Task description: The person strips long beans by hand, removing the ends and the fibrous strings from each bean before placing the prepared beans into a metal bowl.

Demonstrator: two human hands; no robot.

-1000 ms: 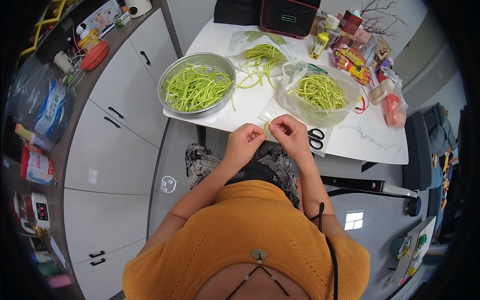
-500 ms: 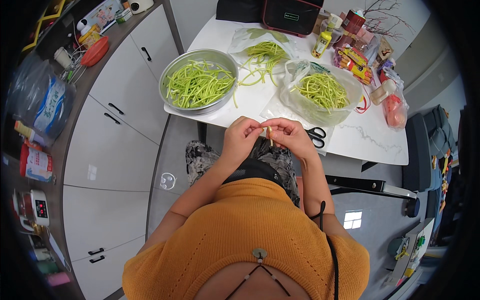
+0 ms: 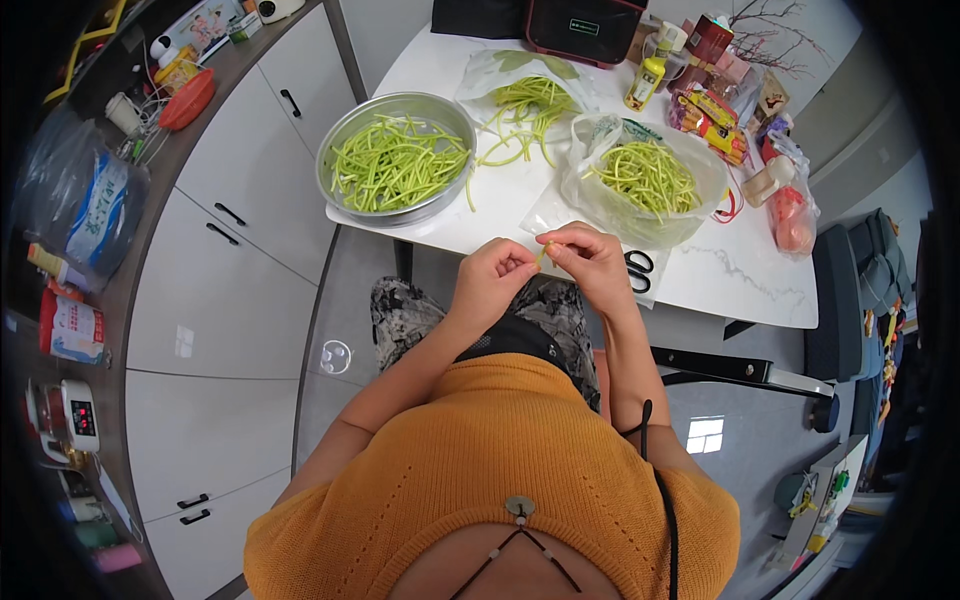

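Just in front of the table edge, my left hand and my right hand are held close together. Both pinch a small piece of green vegetable stem, mostly hidden by the fingertips. Beyond my left hand, a round metal basin holds many cut green stems. Past my right hand stands an open translucent plastic bag with longer stems in it. Black-handled scissors lie beside my right hand at the table edge.
Behind these, another plastic bag has loose stems spilling onto the white table. A yellow bottle, food packets and a bag of red fruit crowd the right. Cabinets line the left.
My right hand has moved slightly up and turned over the stem piece, while my left hand has shifted a little lower and to the right. The piece now shows less.
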